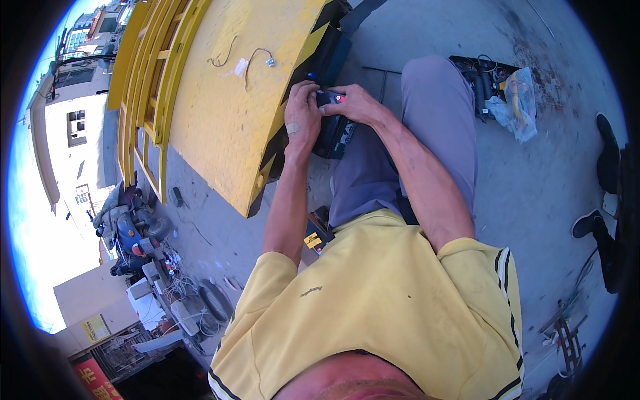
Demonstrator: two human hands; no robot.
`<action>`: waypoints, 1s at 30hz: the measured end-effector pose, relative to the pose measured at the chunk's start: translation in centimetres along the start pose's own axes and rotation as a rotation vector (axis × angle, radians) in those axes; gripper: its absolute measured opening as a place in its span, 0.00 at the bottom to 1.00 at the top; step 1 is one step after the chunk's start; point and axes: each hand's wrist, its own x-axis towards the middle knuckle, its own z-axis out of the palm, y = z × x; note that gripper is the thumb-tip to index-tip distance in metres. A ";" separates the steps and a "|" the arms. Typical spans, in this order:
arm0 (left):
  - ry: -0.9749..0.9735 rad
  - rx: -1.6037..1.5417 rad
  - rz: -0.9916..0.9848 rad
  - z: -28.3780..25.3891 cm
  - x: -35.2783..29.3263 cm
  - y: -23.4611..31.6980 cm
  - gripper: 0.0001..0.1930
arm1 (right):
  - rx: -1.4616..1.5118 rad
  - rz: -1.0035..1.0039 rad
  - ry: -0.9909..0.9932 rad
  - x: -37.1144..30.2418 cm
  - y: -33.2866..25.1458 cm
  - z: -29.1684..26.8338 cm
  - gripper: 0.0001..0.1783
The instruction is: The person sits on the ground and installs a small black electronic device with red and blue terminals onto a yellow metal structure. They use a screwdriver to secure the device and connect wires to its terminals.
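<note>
My right hand [356, 105] is closed around one end of a small dark object with a red spot [331, 98], whose exact kind I cannot make out. My left hand [303, 112], with a pale plaster on its wrist, is closed at the other end, its fingertips bent toward that object. Both hands are just above a black box with pale lettering [333, 139], which looks like a battery, beside the black-and-yellow striped edge of a yellow metal platform [220, 113]. What lies under the fingers is hidden.
Two short wires, one a brown wire [248, 70], lie on the platform. Beyond my knee sits a black tray of tools [481, 83] with a clear plastic bag [519, 103]. Yellow railings [155, 87] rise at left near a parked scooter [133, 227]. Another person's shoe [585, 224] shows at right.
</note>
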 end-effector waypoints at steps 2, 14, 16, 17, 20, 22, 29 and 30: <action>0.042 -0.127 -0.121 0.0 -1.9 0.0 0.21 | 0.020 0.043 -0.009 -0.1 0.0 -0.1 0.36; -0.390 0.245 -0.269 -2.6 -3.9 3.1 0.61 | -0.056 0.049 0.029 -1.6 -2.2 -0.7 0.37; -0.356 0.258 -0.230 -2.1 -4.3 1.7 0.61 | -0.151 0.049 0.052 -2.4 -3.2 -0.7 0.37; -0.390 0.249 -0.263 -2.5 -4.1 2.3 0.61 | -0.329 0.055 0.090 -2.3 -2.8 -0.2 0.40; -0.392 0.193 -0.340 -2.6 -4.8 1.6 0.59 | -0.364 -0.139 0.296 -6.1 -7.7 -0.7 0.40; -0.386 0.194 -0.298 -2.8 -4.7 1.2 0.60 | -0.301 -0.447 0.480 -9.1 -11.3 -3.8 0.28; -0.409 0.185 -0.326 -3.2 -4.2 1.4 0.58 | -0.175 -0.142 0.932 -16.6 -0.4 -18.0 0.10; -0.416 0.178 -0.329 -3.3 -4.0 1.6 0.58 | -0.239 -0.010 0.971 -18.0 3.5 -19.4 0.11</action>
